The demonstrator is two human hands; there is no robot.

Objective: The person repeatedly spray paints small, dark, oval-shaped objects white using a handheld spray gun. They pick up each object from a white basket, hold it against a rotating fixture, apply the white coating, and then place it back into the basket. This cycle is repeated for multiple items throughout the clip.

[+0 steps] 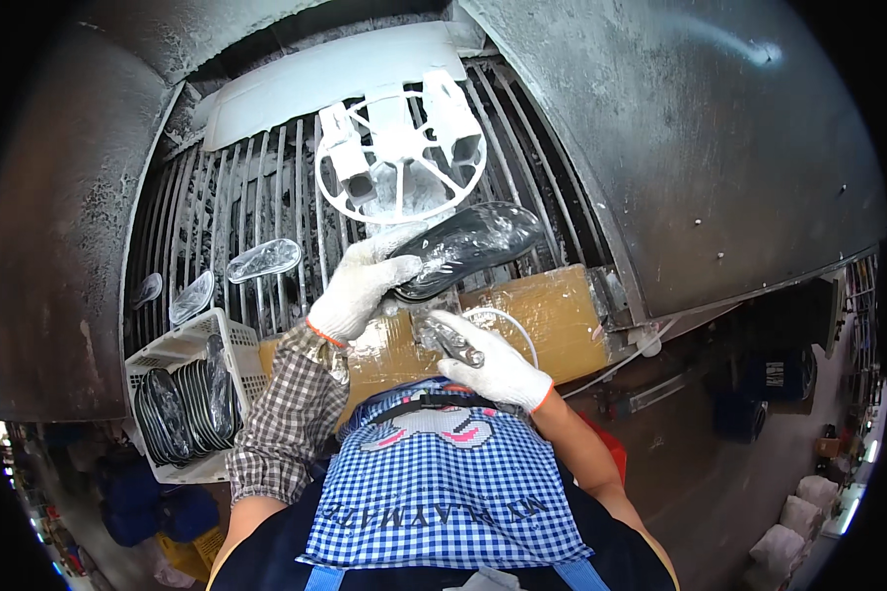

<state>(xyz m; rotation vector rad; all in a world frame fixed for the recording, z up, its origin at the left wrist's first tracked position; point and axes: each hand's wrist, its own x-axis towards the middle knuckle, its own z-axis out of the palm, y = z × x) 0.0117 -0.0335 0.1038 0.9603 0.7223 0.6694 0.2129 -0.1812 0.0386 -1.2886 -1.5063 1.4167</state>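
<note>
My left hand (360,284), in a white glove, grips a glossy black shoe sole (478,246) by its near left end. The sole is held tilted above the metal grille, its far end pointing right. Lower down, just in front of my apron, my gloved right hand (493,366) is closed round a metal spray gun (453,343). A white hose (515,325) curves beside that hand. Beyond the sole stands a white-coated wheel-shaped stand (401,202) with two upright blocks on its rim. Part of the spray gun is hidden by my fingers.
Several shiny soles (264,260) lie on the grille (229,187) to the left. A white plastic basket (243,345) holds many dark soles in a row. Tape-covered cardboard (552,310) lines the near edge. Metal walls (700,148) enclose the grille on both sides.
</note>
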